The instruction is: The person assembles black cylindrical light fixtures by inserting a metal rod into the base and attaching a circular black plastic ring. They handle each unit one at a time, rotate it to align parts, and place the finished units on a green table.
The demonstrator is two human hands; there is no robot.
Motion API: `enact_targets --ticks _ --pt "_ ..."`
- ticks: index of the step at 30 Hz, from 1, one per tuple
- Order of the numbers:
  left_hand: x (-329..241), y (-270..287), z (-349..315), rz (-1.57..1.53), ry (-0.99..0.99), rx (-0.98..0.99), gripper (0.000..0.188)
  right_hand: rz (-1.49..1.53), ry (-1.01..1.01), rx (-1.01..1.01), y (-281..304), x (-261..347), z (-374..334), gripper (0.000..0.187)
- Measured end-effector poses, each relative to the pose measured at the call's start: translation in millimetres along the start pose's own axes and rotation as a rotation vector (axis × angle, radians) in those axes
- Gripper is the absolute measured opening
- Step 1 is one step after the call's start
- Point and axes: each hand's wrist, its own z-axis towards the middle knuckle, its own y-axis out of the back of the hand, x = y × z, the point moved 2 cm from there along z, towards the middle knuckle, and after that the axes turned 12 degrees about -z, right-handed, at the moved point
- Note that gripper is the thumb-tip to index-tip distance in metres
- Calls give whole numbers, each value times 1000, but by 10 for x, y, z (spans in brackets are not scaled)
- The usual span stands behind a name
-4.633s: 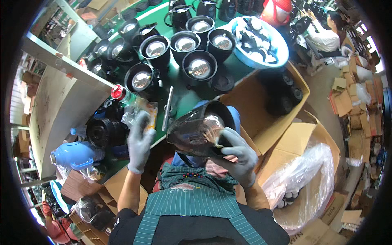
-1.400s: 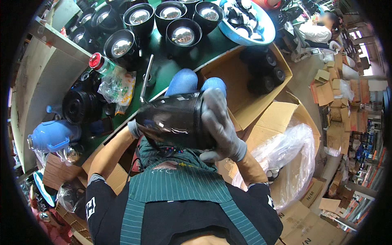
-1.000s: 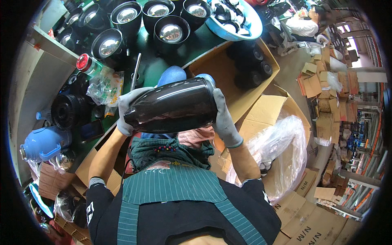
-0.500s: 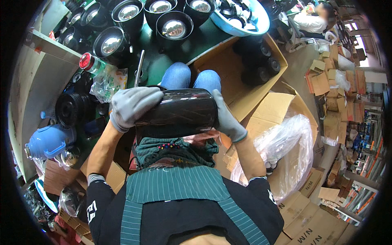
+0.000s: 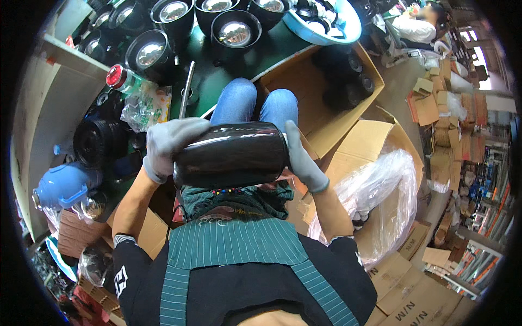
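A glossy black cylindrical housing (image 5: 234,155) lies on its side across my lap, with light streaks reflected along its top. In a grey glove, my left hand (image 5: 173,145) wraps round its left end. My right hand (image 5: 305,162), gloved too, presses against its right end with the fingers pointing up. The end faces of the housing are mostly hidden by the gloves. Beyond it are my knees in blue jeans (image 5: 235,100) and a thin upright metal rod (image 5: 187,89) at the green table's edge.
Several black housings with shiny domed insides (image 5: 236,33) stand on the green table (image 5: 209,73), near a light-blue basin (image 5: 353,33) of parts. Open cardboard boxes (image 5: 348,117) are at right, one holding black parts. A blue jug (image 5: 62,185) stands left. Another person (image 5: 416,27) sits far right.
The housing has turned slightly in my hands and shifted a little to the left. My left hand has moved slightly left along with it; both hands keep their hold.
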Motion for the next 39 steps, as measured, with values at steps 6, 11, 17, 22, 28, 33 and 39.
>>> enact_targets --ticks 6,11,17,22,28,33,39 --pt "630 -344 -563 -757 647 -196 41 -523 931 -268 -383 243 -270 114" --pt "55 17 -93 -69 103 -74 50 -306 602 -204 -333 42 -216 71" --pt "-36 67 -174 99 -26 -51 50 -539 739 -150 -171 247 -76 53" --pt "-133 66 -125 294 -247 22 39 -64 201 -6 -81 141 -59 51" --pt "-135 -64 -43 118 -225 -24 35 -362 606 -257 -134 104 -186 50" --pt "-26 -138 14 13 100 -27 32 -516 733 -446 -279 312 -452 66" --pt "93 -217 121 -357 384 -39 38 -324 696 -355 -214 271 -515 91"
